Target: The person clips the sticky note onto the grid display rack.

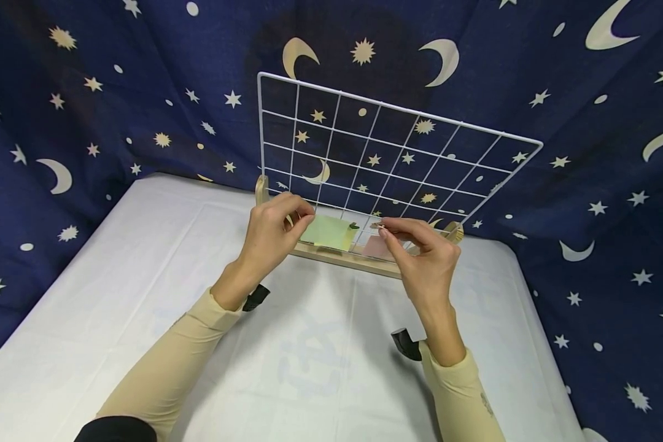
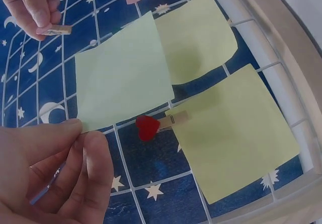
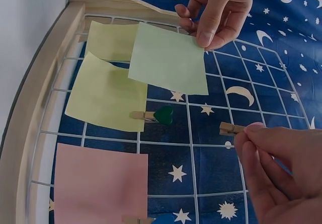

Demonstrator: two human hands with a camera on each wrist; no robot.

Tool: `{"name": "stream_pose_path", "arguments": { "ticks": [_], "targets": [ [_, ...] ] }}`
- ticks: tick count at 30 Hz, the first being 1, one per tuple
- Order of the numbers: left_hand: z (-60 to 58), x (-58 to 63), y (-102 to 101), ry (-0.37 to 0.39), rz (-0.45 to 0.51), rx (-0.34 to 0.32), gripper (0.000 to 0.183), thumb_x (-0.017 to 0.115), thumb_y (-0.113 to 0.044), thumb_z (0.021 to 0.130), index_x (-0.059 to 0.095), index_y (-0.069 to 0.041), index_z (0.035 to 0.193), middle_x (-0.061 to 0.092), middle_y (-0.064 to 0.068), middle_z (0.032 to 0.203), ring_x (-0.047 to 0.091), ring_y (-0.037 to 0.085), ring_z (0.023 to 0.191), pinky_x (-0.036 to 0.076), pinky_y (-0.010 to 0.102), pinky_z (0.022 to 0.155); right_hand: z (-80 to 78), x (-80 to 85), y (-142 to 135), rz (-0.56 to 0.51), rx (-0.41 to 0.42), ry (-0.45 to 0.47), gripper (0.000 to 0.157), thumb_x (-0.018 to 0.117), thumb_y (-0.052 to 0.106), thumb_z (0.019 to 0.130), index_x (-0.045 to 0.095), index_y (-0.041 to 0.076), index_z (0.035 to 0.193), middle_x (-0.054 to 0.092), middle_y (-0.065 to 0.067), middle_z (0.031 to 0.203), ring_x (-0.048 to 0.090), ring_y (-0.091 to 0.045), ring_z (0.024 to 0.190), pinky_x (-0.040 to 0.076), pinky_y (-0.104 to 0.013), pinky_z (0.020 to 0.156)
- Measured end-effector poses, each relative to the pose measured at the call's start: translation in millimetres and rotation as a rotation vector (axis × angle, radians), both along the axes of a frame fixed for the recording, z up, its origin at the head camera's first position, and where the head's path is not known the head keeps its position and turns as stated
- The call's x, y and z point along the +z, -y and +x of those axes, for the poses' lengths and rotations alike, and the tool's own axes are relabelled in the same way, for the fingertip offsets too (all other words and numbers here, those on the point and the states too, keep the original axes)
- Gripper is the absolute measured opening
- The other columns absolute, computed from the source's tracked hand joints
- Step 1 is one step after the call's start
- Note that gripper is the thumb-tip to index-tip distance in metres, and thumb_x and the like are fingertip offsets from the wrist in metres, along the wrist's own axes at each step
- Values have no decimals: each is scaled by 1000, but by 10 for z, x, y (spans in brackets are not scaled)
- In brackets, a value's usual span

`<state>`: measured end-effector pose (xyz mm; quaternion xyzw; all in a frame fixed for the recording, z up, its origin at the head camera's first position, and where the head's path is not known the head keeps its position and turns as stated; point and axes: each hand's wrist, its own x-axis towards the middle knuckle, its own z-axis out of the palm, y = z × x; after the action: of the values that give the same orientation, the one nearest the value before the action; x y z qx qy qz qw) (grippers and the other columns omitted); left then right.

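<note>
By one corner, my left hand [image 1: 273, 227] pinches a pale green square paper note [image 3: 168, 60], held in front of the white wire grid [image 1: 383, 104]. Between thumb and fingertips of my right hand [image 1: 428, 252] is a small wooden clothespin [image 3: 231, 129], apart from the note; its finger-side end is hidden. Behind the green note, two yellow notes are on the grid. A red-heart clothespin [image 2: 148, 128] grips one yellow note [image 2: 239, 143]; a green-heart clothespin [image 3: 163, 115] grips the other yellow note [image 3: 103, 93]. Below my right hand hangs a pink note [image 3: 100, 183] with a blue-heart clothespin [image 3: 163, 219].
The grid leans upright in a wooden stand [image 1: 353, 261] on a white-covered table [image 1: 309, 344]. Behind it hangs a dark blue curtain [image 1: 188, 49] with stars and moons. Black devices [image 1: 406, 344] sit at both wrists.
</note>
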<state>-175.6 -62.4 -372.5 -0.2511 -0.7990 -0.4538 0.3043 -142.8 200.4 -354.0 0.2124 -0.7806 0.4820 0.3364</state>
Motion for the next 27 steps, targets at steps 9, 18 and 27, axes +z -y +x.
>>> {"name": "stream_pose_path", "arguments": {
  "ticks": [9,18,27],
  "targets": [
    [-75,75,-15,-16,29,7,7,80,0,91,76,-5,89,68,5,79,62,13,70,54,31,58,-73,83,58,-40,-15,-83,20,82,-7,86,82,0,104,80,-13,98,75,-13,86,59,-23,82],
    [-125,100,-61,-52,29,41,6,78,-1,93,75,-5,89,69,6,80,63,15,69,52,28,59,-58,255,234,-69,-31,-118,18,80,-12,85,81,-5,102,79,-17,98,75,-18,85,59,-23,83],
    [-177,128,-87,-86,50,57,6,78,-1,93,75,-4,89,69,7,80,63,15,69,53,28,59,-70,344,364,-96,-44,-103,15,80,-8,87,81,-6,102,78,-17,100,73,-19,84,58,-20,79]
  ]
}}
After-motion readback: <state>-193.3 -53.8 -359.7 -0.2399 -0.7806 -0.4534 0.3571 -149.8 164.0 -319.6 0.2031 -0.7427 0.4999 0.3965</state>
